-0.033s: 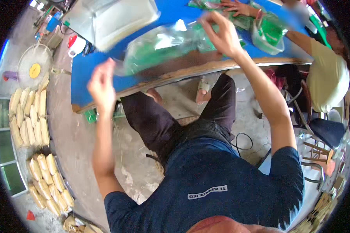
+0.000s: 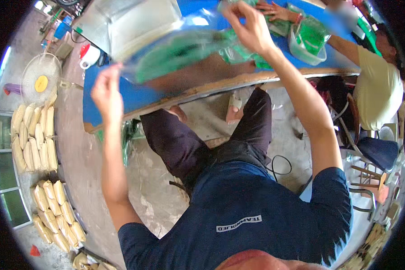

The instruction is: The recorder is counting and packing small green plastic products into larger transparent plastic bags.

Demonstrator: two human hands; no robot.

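Observation:
A clear plastic bag with green on it (image 2: 180,51) stretches over the blue tabletop, blurred by motion. Thumb and fingers of my left hand (image 2: 107,94) pinch its left end. At the other end my right hand (image 2: 249,29) is closed on the bag's far right part, its fingertips partly hidden. More green-printed clear bags (image 2: 236,51) lie beneath and beside my right hand. A brown patch (image 2: 184,76) shows between the held bag and the table's near edge.
A metal tray (image 2: 144,22) stands at the table's back left, near a red-and-white object (image 2: 90,56). On the right, a co-worker's hand (image 2: 276,11) rests on green packets beside a clear tub (image 2: 321,56). A round fan (image 2: 40,83) and stacked packages (image 2: 33,135) stand left.
My left hand has moved left and slightly down, and my right hand slightly up and left. The bag between them has lifted and looks more stretched.

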